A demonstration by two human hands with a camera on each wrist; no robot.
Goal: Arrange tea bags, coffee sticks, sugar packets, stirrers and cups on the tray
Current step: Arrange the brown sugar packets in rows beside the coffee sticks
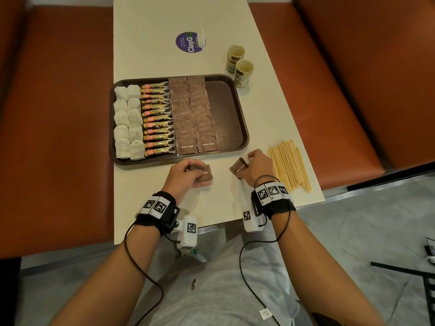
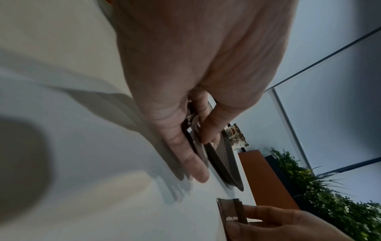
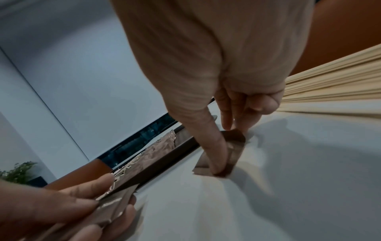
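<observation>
White table (image 1: 270, 109), near edge: both hands pinched loose sugar packets, left hand (image 1: 186, 175), right hand (image 1: 257, 164). Packets (image 1: 239, 169) looked light, limp, slippery; best gripped by their edges.

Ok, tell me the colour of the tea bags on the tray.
White. The tea bags lie along the tray's left side, best seen in the head view.

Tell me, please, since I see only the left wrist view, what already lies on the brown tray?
Observer: White tea bags, gold coffee sticks and brown sugar packets lie in rows on the brown plastic tray.
Operator: Where are the stirrers, please?
Observer: The pale wooden stirrers lie bundled on the white table, right of the right hand.
Operator: And the cups?
Observer: Two printed paper cups stand on the table beyond the tray's far right corner.
</observation>
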